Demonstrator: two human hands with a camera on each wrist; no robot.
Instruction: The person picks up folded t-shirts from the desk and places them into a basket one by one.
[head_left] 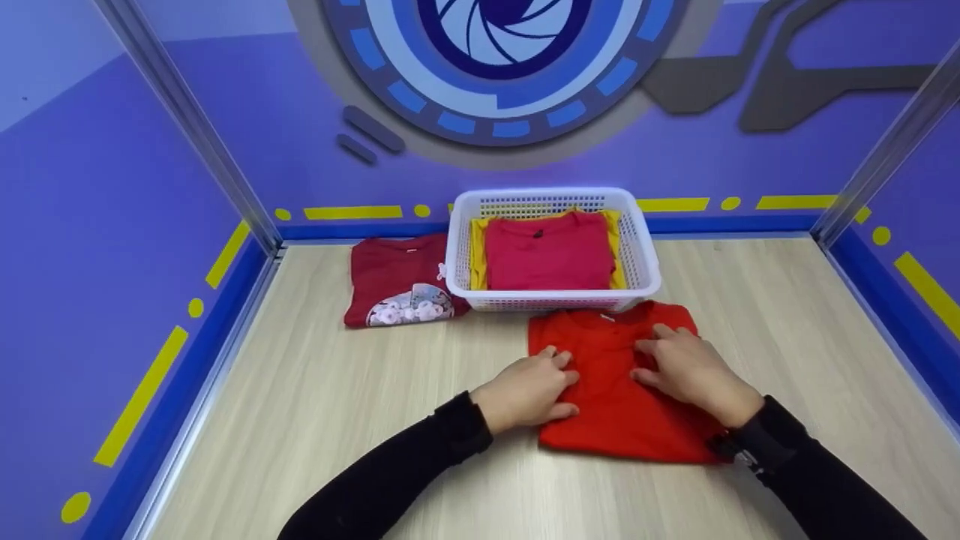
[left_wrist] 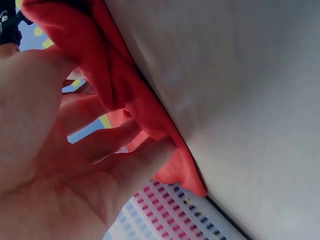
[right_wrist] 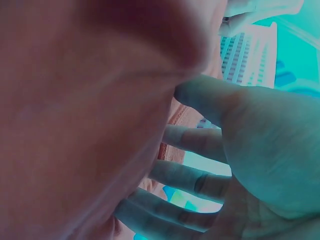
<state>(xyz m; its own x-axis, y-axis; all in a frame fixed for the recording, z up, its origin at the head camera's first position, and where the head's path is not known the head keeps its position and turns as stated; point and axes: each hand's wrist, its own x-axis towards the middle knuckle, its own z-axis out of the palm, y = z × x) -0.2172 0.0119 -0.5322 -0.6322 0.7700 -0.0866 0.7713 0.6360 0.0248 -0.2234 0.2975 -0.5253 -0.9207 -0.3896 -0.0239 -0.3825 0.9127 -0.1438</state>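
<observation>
Fingers loosely spread, the left hand (head_left: 529,388) and right hand (head_left: 694,371) touch a folded red fabric shirt (head_left: 619,416) on a pale wood-grain table (head_left: 772,345), right of centre, collar toward the far edge, long axis unclear.

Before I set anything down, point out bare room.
Bare: tabletop between the left wall and left sleeve, in front of the dark red shirt; also right of the white basket and bright red shirt, to the right wall. Crowded: the basket's left and front-right, by the shirts, and the bright red shirt, under the left hand and right hand.
</observation>
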